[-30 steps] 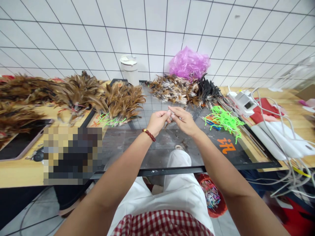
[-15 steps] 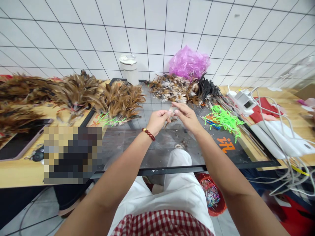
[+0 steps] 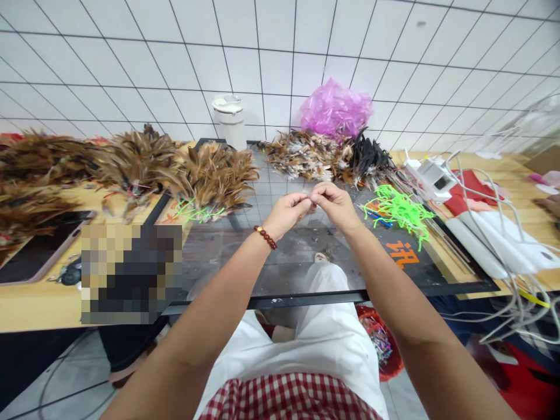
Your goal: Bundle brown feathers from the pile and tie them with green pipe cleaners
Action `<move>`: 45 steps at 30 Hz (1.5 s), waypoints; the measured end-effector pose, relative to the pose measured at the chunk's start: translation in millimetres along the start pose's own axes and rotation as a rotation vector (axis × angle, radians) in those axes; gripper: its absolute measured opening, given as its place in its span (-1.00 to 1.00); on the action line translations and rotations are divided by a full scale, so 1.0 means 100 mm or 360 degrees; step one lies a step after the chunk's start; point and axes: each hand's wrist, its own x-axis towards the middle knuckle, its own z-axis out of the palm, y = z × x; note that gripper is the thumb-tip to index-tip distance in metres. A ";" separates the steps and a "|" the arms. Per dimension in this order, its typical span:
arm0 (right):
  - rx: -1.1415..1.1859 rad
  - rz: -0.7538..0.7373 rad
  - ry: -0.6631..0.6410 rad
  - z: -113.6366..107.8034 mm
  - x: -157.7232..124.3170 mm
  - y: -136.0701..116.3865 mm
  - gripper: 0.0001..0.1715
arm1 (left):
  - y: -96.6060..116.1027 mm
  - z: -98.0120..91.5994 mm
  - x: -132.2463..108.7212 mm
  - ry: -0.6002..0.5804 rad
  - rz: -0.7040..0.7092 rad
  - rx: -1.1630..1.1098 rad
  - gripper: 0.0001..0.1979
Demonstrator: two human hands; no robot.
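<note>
Wooden table [image 3: 35, 312] with a dark see-through panel [image 3: 231, 256] on top, right by a white tiled wall [image 3: 271, 70]. Left hand [image 3: 286, 213] and right hand [image 3: 336, 205] have their fingers pinched on a small brown feather [image 3: 303, 218], mostly hidden, mid-panel. Purple bag [image 3: 335, 108] far side, green strings [image 3: 405, 213] right.

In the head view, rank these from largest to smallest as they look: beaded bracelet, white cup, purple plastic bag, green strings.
1. Purple plastic bag
2. Green strings
3. White cup
4. Beaded bracelet

Single head-height view, forward and down
</note>
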 end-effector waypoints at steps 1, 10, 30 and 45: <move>-0.0047 -0.0020 0.0024 0.00 0.01 0.01 -0.55 | 0.00 0.00 0.00 -0.0013 0.0007 -0.0027 -0.78; -0.0058 0.0049 0.0160 0.07 -0.01 0.07 -0.58 | 0.02 -0.01 -0.01 0.0137 -0.0010 0.0178 -0.71; 0.0041 -0.0018 -0.0117 0.02 -0.02 -0.02 -0.65 | -0.02 -0.05 -0.01 0.0021 -0.0050 0.0089 -0.68; -0.1451 -0.0021 -0.0580 -0.14 -0.05 0.16 -0.84 | -0.02 -0.15 0.11 0.0687 0.0134 0.0185 -0.80</move>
